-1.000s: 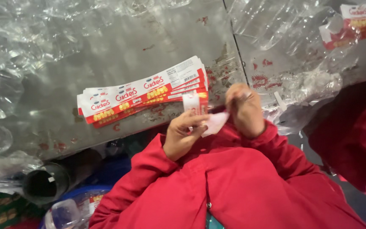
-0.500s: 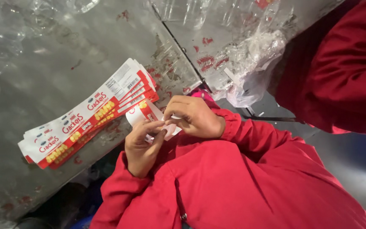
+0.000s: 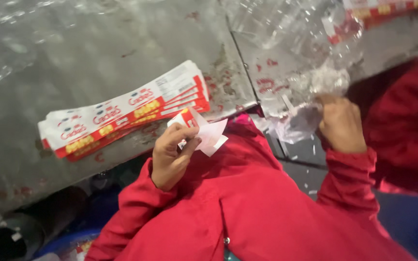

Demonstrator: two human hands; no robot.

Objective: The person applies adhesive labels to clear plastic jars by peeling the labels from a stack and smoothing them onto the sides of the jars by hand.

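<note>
A: Where's the loose label?
B: The label is pinched in the left hand, just near of the label stack on the grey tabletop.
A: And the right hand?
B: The right hand grips crumpled clear plastic at the tabletop's near edge, further right.

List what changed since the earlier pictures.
The right hand left the label piece and moved right to grasp the crumpled clear plastic. The left hand still pinches the folded label. The stack of labels stays on the grey table.
</note>
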